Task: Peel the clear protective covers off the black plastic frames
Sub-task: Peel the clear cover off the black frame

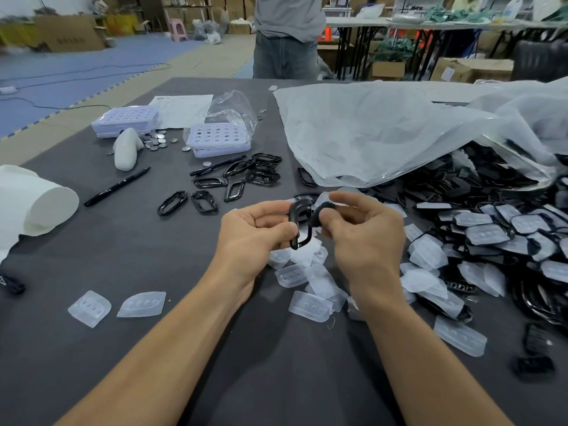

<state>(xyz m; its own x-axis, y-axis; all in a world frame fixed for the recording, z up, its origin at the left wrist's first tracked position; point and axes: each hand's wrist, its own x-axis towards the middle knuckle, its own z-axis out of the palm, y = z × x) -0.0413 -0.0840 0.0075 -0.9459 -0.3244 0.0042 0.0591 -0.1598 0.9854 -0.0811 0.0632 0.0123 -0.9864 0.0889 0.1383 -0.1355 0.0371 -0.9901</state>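
Over the middle of the counter point(153, 256), the left hand point(255, 229) grips a black frame point(298, 226) to steady it. The right hand point(362, 238) pinches what seems its cover point(321, 210), probably peeling; shed covers point(310, 302) lie beneath.

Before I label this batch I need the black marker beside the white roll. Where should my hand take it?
Pinch the marker mid-barrel from above, across its narrow width. It lies flat and diagonal on the table, with bare surface along both long sides, so nothing should block the pinch.
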